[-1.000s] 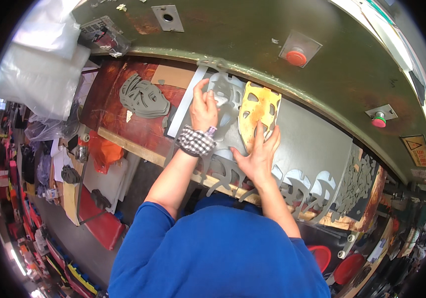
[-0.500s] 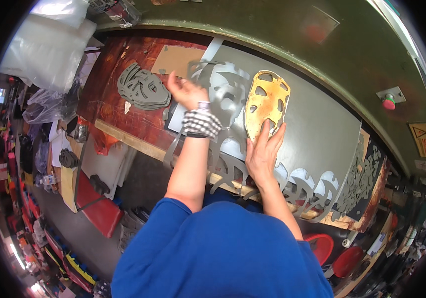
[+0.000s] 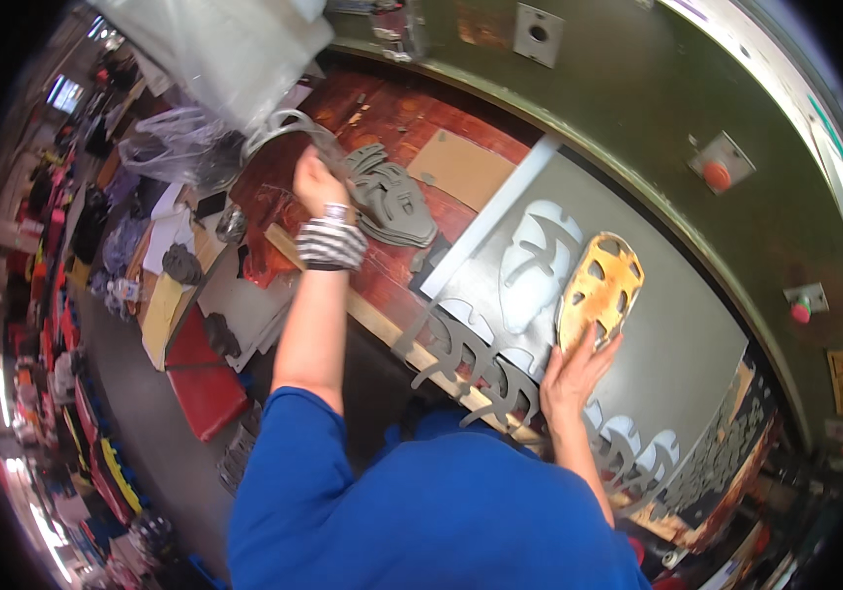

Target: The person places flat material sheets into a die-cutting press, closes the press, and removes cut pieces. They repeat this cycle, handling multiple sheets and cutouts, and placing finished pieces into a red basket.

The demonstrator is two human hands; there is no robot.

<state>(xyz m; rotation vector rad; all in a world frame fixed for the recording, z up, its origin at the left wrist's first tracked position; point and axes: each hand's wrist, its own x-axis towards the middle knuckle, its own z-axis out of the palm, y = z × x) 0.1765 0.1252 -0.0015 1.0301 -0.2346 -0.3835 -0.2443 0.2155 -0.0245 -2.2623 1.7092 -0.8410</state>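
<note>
Both hands busy: my left hand (image 3: 311, 182) is closed around a thin grey cut-out piece (image 3: 284, 128), lifted over the stack of grey shapes (image 3: 392, 202) near the left end of the red bench (image 3: 382, 118). My right hand (image 3: 574, 374) lies open and flat, fingertips pressing the lower end of the yellow cutting die (image 3: 599, 290) on the grey sheet (image 3: 677, 364), near its front edge.

Blue tee (striped wristband (image 3: 331, 243), L)
</note>
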